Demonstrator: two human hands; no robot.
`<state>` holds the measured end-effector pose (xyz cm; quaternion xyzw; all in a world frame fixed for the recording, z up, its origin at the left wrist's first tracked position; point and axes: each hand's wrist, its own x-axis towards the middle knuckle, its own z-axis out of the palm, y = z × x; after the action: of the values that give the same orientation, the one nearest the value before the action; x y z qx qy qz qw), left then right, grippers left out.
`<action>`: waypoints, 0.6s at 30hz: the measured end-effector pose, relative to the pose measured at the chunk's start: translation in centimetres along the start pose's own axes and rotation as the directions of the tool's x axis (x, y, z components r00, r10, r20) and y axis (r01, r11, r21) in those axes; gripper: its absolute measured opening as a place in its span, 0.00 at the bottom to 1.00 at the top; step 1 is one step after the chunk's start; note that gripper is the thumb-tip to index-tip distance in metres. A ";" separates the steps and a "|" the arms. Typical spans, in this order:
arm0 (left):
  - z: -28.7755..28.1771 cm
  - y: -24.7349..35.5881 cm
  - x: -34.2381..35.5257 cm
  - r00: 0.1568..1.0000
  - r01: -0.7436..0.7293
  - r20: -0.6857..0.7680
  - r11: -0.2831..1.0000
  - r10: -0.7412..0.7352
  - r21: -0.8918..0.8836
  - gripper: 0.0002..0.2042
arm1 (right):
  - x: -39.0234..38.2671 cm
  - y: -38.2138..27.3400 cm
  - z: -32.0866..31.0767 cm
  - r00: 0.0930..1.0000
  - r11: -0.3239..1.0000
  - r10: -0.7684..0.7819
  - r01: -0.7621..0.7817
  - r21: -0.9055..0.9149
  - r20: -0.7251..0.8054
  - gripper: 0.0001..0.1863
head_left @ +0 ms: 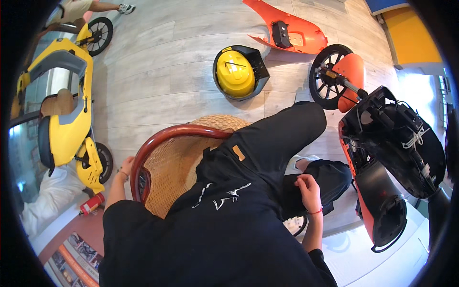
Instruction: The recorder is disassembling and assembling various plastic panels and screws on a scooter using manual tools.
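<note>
I sit in a woven wicker chair [172,158] with a glossy reddish-brown curved rim [165,134]. My left hand [127,165] is beside the outer side of that rim, its fingertips partly hidden against the chair. Loosely bent over my black-trousered leg [330,179], my right hand [309,190] has nothing in it, and a red cord circles its wrist. Closest to that hand on the right stands a partly stripped orange-and-black scooter [382,158], with bare wiring and a black seat-like part.
Ahead on the wood-look floor [153,71] lies a yellow helmet-shaped shell [235,74] in a black angular holder. Beyond are an orange body panel [303,36] and the scooter's front wheel [330,76]. At left stand a yellow scooter [71,110] and a red extinguisher [92,204]. Another person's leg [103,6] shows far left.
</note>
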<state>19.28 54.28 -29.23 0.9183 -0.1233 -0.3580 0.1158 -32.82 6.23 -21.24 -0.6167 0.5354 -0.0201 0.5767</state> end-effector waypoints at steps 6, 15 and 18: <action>-5.6 6.1 7.5 0.999 0.009 0.046 0.964 0.004 -0.266 0.16 | -0.5 -0.5 0.7 0.998 0.999 0.031 -0.032 0.020 0.062 0.08; -2.7 34.1 14.4 0.823 -0.434 0.297 0.873 0.485 -0.222 0.16 | -2.0 -1.7 -0.1 0.983 0.994 0.106 -0.107 0.004 -0.147 0.07; 1.0 37.8 10.3 0.705 -0.353 0.556 0.898 0.441 -0.264 0.19 | -3.3 -1.5 -0.3 0.859 0.946 -0.220 0.073 -0.315 -0.463 0.10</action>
<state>20.53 15.34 -25.05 0.6970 -0.3235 -0.6052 0.2079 -33.47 7.94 -18.10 -0.7073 0.6126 -0.1430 0.3226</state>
